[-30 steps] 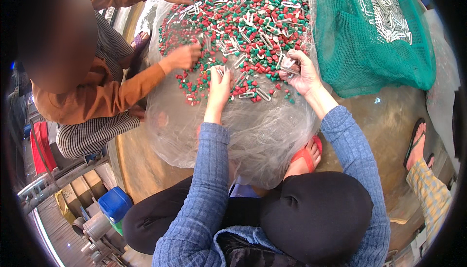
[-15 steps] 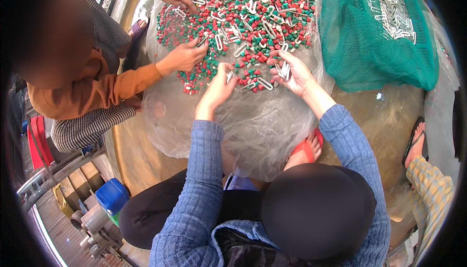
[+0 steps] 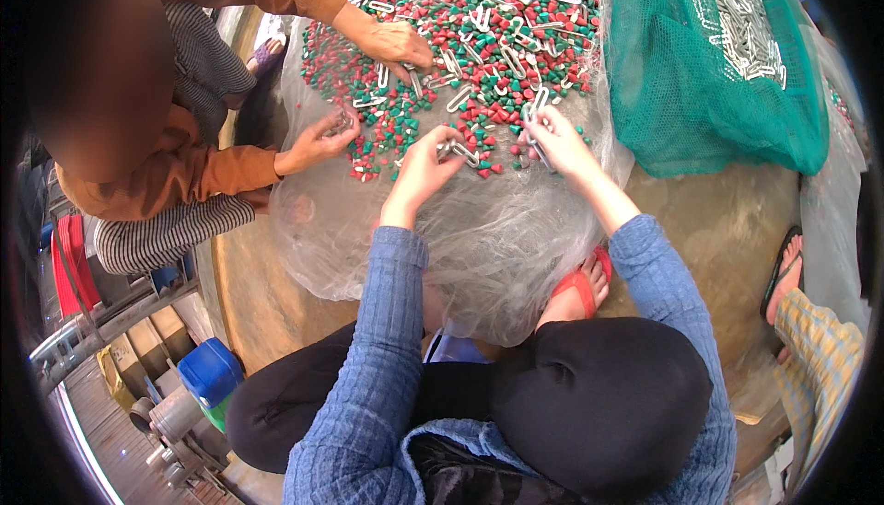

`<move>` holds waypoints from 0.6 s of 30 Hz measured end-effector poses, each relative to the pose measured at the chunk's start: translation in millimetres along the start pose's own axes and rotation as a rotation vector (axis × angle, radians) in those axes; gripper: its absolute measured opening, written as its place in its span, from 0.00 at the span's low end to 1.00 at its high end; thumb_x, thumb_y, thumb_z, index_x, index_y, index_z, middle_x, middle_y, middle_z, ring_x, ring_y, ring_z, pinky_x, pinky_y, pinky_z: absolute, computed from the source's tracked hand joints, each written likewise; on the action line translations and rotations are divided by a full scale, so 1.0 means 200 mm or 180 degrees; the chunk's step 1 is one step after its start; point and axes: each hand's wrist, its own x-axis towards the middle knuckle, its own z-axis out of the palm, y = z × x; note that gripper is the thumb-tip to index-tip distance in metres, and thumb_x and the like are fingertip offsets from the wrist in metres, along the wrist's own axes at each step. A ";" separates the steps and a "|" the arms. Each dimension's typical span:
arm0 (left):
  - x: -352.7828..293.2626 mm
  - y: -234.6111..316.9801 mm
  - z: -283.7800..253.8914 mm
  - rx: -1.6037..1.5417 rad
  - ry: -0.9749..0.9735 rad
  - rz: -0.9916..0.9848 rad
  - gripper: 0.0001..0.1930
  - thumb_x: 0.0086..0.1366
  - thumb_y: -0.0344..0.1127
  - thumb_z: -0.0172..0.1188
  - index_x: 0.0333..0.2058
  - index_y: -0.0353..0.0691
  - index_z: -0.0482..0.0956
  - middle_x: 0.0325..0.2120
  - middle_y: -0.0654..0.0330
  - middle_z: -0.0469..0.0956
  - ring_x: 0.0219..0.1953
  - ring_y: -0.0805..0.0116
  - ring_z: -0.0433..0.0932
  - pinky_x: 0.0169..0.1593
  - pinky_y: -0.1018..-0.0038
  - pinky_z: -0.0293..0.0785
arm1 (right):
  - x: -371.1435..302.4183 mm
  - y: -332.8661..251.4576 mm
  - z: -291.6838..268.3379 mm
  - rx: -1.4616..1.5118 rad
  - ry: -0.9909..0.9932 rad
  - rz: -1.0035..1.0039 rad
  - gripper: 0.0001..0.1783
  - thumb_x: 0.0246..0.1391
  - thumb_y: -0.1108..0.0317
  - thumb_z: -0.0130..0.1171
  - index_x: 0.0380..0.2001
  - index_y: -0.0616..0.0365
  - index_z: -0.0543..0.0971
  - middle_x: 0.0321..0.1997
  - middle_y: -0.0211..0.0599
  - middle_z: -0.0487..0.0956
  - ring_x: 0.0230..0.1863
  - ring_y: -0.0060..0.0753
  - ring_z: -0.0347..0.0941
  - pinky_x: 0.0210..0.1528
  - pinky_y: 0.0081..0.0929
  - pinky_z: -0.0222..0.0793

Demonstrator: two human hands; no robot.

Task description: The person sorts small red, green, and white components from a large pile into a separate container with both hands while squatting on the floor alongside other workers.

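My left hand (image 3: 422,172) is closed at the near edge of a spread of small red, green and white cones (image 3: 391,129). Between its fingertips are long oval metal clips (image 3: 469,153), one jutting out to the right. To the right, my right hand (image 3: 564,148) grips several similar clips, partly hidden by its fingers, with one loop (image 3: 538,100) standing up by the fingertips. More silvery oval clips (image 3: 512,61) lie scattered among the cones. Clear plastic sheeting (image 3: 502,229) lies under the cones and reaches toward my knees.
On the left, another person in an orange sleeve (image 3: 235,166) works at the same cones with both hands. A green mesh net (image 3: 663,100) at right holds a pile of metal clips (image 3: 750,31). A sandalled foot (image 3: 787,266) stands far right; a blue jerrycan (image 3: 212,371) stands lower left.
My left hand has shifted right and now pinches clips near the cones. The right hand has turned over from palm-up and closed. The other person's far hand has reached right.
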 end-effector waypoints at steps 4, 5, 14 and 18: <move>-0.04 -0.09 0.03 0.0872 0.0294 0.0099 0.11 0.52 0.31 0.63 0.36 0.44 0.77 0.31 0.58 0.76 0.34 0.60 0.76 0.37 0.66 0.71 | -0.09 -0.15 -0.01 0.1259 -0.0184 0.0386 0.12 0.58 0.70 0.48 0.45 0.59 0.65 0.33 0.37 0.76 0.30 0.26 0.76 0.32 0.23 0.75; -0.04 -0.09 0.05 0.0980 0.0439 -0.0098 0.10 0.53 0.32 0.63 0.36 0.44 0.77 0.30 0.57 0.75 0.35 0.59 0.76 0.37 0.66 0.71 | -0.09 -0.16 -0.01 0.1567 -0.0234 0.0419 0.13 0.58 0.70 0.48 0.46 0.59 0.66 0.33 0.37 0.76 0.30 0.26 0.76 0.33 0.24 0.76; 0.10 0.07 0.16 -0.0298 0.0436 0.0206 0.14 0.59 0.35 0.59 0.41 0.36 0.72 0.28 0.62 0.74 0.30 0.72 0.73 0.38 0.75 0.69 | -0.12 -0.18 0.04 0.3017 -0.0096 0.0787 0.16 0.60 0.53 0.46 0.42 0.51 0.72 0.36 0.31 0.77 0.38 0.32 0.74 0.41 0.34 0.74; 0.05 0.48 0.47 0.0348 0.0799 0.0854 0.30 0.56 0.39 0.59 0.57 0.38 0.62 0.56 0.46 0.59 0.60 0.49 0.56 0.62 0.59 0.52 | -0.07 -0.10 0.00 0.3397 0.0213 0.0572 0.15 0.61 0.52 0.44 0.39 0.51 0.71 0.41 0.35 0.75 0.43 0.38 0.73 0.47 0.44 0.72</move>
